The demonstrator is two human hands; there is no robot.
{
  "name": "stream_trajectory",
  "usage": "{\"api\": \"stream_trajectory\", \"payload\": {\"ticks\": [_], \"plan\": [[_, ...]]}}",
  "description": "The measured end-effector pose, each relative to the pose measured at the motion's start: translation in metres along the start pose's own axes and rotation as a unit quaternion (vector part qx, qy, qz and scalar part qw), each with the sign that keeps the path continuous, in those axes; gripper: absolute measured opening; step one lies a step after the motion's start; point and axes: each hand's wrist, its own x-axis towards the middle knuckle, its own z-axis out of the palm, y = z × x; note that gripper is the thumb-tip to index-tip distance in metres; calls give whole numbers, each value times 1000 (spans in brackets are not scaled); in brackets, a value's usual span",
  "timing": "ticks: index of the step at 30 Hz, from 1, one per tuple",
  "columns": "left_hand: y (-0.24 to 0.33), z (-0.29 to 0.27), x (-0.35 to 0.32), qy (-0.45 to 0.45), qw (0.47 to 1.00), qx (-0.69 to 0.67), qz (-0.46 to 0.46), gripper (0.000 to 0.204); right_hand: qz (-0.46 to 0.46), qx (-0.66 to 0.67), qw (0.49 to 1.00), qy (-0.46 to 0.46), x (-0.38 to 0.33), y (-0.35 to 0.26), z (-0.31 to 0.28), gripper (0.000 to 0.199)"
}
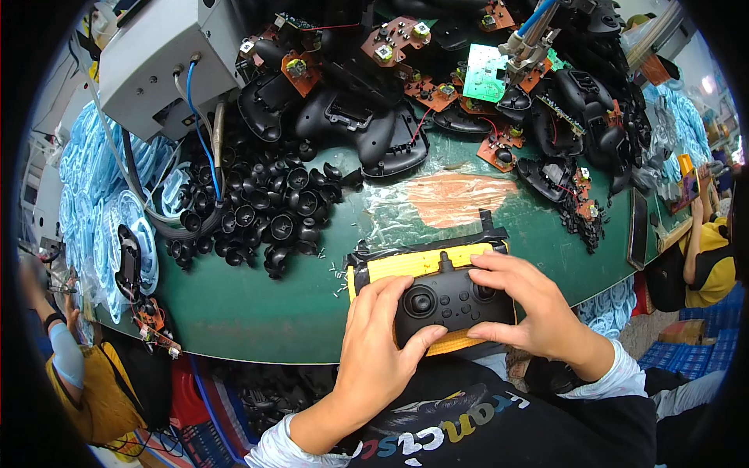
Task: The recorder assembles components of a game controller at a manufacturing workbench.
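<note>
Two bare hands work on one black game controller [451,300], which lies face up on a yellow padded fixture [406,264] at the near edge of a green bench top [257,304]. Left hand [382,343]: fingers held together and curled over the controller's left grip, thumb lying along its lower edge, index fingertip near the left thumbstick. Right hand [530,304]: fingers slightly spread, fingertips pressing on the controller's upper right face, thumb tucked under the lower right edge. Black tape borders the fixture at its top and left. Just behind it, a sheet of clear film [437,203] is stuck to the bench over an orange patch. To the left of centre, a heap of loose black thumbstick caps [265,207]. Along the far side, many open black controller shells [367,129] mixed with orange circuit boards [425,90] and one green circuit board [484,74]. Far left, a grey metal box [160,58] with a blue cable, and piles of pale blue plastic rings [94,210]. Top right, a hanging tool [530,39] with a blue hose. Other people sit at both edges of the view, one in yellow at lower left [74,374], one in yellow at right [706,257].
</note>
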Motion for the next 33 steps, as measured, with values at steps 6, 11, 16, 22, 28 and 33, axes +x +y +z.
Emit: {"api": "stream_trajectory", "payload": {"ticks": [6,11,16,22,28,33], "plan": [[0,2,2,-7,1000,4,10,63,52,-7,997,65,-16,-2,15,67],[-2,1,1,-9,999,-31,-6,68,32,-15,997,63,-12,-3,14,71],[3,2,-9,48,993,-71,81,79,111,206,967,104,-15,-10,17,78],[8,2,-14,22,987,-99,125,69,48,295,945,131,-14,-10,32,58],[5,7,-15,45,982,-172,66,46,-18,223,970,91,-6,-13,17,77],[2,1,-2,-12,970,-232,-68,43,-115,-29,991,56,-3,-9,4,85]]}}
